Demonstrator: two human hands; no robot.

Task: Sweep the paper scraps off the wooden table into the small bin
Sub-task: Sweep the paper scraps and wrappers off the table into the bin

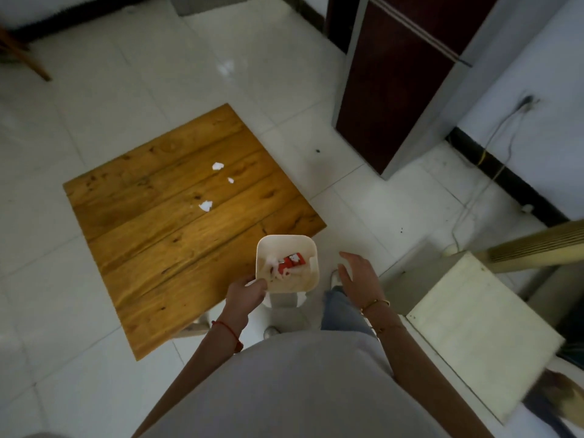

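Note:
A low wooden table [177,235] stands on the white tiled floor. Three white paper scraps lie on its far half: one [217,166], a smaller one [231,180] and one nearer the middle [206,205]. A small cream bin [308,248] hangs at the table's near right corner, with white scraps and a red wrapper inside. My left hand [246,294] grips the bin's near left rim. My right hand [358,273] hovers just right of the bin, fingers apart, holding nothing.
A dark red cabinet [398,90] stands at the far right. A cream box [474,327] and a ribbed heater [537,245] sit at the right. A cable [493,143] runs along the wall. A chair leg [34,63] is at the far left.

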